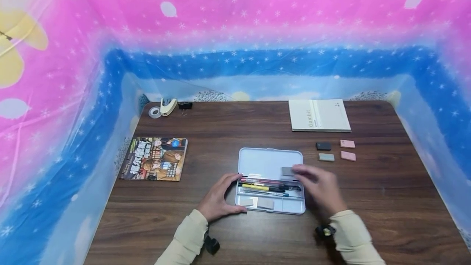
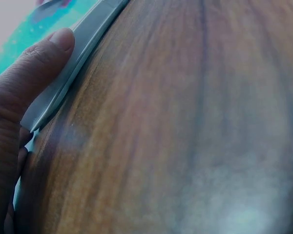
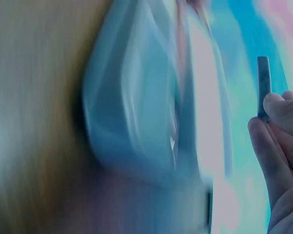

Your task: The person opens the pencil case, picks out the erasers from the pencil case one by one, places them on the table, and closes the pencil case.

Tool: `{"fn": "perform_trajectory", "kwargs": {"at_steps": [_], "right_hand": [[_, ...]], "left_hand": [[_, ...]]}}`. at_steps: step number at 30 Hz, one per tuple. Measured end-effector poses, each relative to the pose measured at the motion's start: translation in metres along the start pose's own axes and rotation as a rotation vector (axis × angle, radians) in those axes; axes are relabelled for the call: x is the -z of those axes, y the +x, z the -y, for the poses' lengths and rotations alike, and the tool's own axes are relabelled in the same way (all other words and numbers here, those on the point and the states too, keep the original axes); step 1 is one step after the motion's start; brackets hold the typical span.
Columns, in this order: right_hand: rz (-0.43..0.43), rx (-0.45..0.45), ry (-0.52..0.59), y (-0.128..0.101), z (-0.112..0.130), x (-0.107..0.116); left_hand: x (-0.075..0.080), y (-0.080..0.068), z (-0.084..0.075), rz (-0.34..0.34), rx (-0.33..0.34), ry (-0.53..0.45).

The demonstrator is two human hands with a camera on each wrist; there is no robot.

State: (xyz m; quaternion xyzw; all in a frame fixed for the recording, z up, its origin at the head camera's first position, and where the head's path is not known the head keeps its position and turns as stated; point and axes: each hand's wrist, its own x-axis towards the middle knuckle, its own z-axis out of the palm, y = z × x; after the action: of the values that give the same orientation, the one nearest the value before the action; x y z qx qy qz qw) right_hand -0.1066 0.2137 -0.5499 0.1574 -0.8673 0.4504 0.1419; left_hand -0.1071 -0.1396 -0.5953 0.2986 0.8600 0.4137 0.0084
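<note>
An open white pencil case (image 1: pixel 270 160) lies in the middle of the table. Pens (image 1: pixel 268 183), one yellow, one reddish and others, lie in its long compartment. Pale grey erasers (image 1: pixel 265 203) occupy its front compartment. My left hand (image 1: pixel 218 199) grips the case at its left end, thumb along the front edge and fingers toward the hinge; the thumb (image 2: pixel 44 58) shows on the rim in the left wrist view. Over the lid's right part, my right hand (image 1: pixel 324 187) pinches a small grey eraser (image 3: pixel 263 87) between thumb and fingertips.
Four small blocks stand right of the case: black (image 1: pixel 323 146), green (image 1: pixel 326 157) and two pink (image 1: pixel 347 144). A notebook (image 1: pixel 320 115) lies at the back right, a comic-style book (image 1: pixel 156 158) at left. Tape (image 1: pixel 154 112), a stapler (image 1: pixel 168 107) and a binder clip (image 1: pixel 185 106) sit at the back left.
</note>
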Motion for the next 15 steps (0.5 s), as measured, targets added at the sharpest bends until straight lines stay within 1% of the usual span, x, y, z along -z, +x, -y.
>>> {"fn": "perform_trajectory", "kwargs": {"at_steps": [1, 2, 5, 7, 10, 12, 15], "right_hand": [[-0.012, -0.047, -0.018, -0.001, -0.010, 0.014], [-0.023, -0.077, -0.046, -0.003, -0.020, 0.028], [-0.042, -0.140, -0.159, -0.010, -0.053, 0.063], [-0.034, -0.183, -0.233, -0.016, -0.071, 0.082], [-0.017, -0.247, -0.316, -0.023, -0.093, 0.104], [-0.004, -0.290, -0.342, -0.026, -0.103, 0.114], [0.007, -0.341, -0.362, -0.027, -0.112, 0.123]], "left_hand": [[0.000, 0.000, 0.000, 0.002, 0.005, 0.002], [0.000, 0.000, -0.001, 0.004, 0.008, -0.002], [0.001, -0.001, -0.002, 0.002, 0.018, -0.007], [0.002, -0.002, -0.002, 0.000, 0.017, -0.008], [0.002, -0.001, -0.002, -0.006, 0.007, -0.008], [0.001, -0.001, -0.002, -0.007, 0.001, -0.013], [-0.001, 0.001, -0.001, -0.006, 0.002, -0.019]]}}
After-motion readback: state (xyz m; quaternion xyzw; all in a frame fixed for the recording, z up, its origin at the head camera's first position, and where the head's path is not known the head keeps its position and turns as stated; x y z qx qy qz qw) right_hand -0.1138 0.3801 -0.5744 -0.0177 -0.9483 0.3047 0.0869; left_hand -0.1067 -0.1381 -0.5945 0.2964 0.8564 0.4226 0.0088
